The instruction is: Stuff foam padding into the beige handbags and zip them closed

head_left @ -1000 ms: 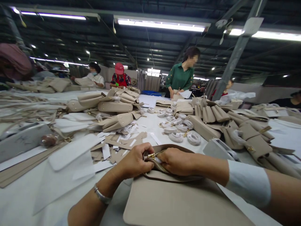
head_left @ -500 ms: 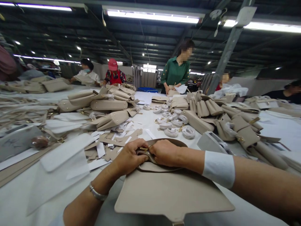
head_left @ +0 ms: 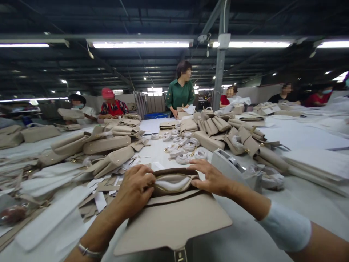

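A beige handbag [head_left: 177,218] lies before me, its wide flap folded down toward me with a metal clasp [head_left: 180,254] at the tip. Its mouth is spread, showing a pale lining or zipped pocket with white material [head_left: 173,183] inside. My left hand [head_left: 135,187] is curled over the left end of the mouth, fingertips partly hidden. At the right end, my right hand [head_left: 208,176] grips the edge, thumb on the near side and fingers over the far side.
Beige bags are piled at left [head_left: 107,145] and right [head_left: 212,127]. Between them lie wrapped coiled straps [head_left: 182,159]. A grey tape dispenser [head_left: 231,163] stands close to my right hand. Offcuts [head_left: 87,205] lie at left. A co-worker in green [head_left: 180,94] stands across the table.
My hands were together at the zip by the bag's mouth; they have moved apart to its two ends. The mouth is now spread, showing white inside. The view has turned right.
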### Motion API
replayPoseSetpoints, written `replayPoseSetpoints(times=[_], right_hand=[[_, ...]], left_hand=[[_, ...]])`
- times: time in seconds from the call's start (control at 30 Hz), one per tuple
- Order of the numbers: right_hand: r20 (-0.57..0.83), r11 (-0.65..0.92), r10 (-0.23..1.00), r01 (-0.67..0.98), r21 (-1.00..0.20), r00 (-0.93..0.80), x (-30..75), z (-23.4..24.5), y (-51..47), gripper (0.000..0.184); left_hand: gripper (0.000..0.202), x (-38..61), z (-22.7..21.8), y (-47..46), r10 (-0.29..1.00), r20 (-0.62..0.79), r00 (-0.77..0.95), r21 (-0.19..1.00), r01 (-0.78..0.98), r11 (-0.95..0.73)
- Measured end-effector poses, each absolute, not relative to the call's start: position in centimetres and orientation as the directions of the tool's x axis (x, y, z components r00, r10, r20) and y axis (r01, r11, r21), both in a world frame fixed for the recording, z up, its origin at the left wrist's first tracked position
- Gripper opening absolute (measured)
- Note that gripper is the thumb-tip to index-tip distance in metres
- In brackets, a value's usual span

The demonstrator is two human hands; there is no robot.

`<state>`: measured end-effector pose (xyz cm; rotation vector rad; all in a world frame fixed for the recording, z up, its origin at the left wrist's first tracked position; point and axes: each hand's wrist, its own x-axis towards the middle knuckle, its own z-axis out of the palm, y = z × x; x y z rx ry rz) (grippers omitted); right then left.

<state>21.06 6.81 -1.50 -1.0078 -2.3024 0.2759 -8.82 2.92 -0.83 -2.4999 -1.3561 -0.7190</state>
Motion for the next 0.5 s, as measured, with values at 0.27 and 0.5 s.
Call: replayPoseSetpoints(times=[0.27, 0.5], right_hand=[[0.34, 0.597, 0.784, 0.481, -0.642, -0.52, 19.3, -2.8, 7.8, 0.036], [0.471, 0.603, 0.735, 0.155, -0.782, -0.488, 20.4, -4.9, 8.2, 0.044]], left_hand=[[0.016, -1.8, 2.9, 2.1, 0.766, 0.177, 0.618, -0.084, 0.785, -0.614], [0.027, 1.6, 2.4, 4.0, 0.822, 0.067, 0.566, 0.045, 0.821, -0.569]])
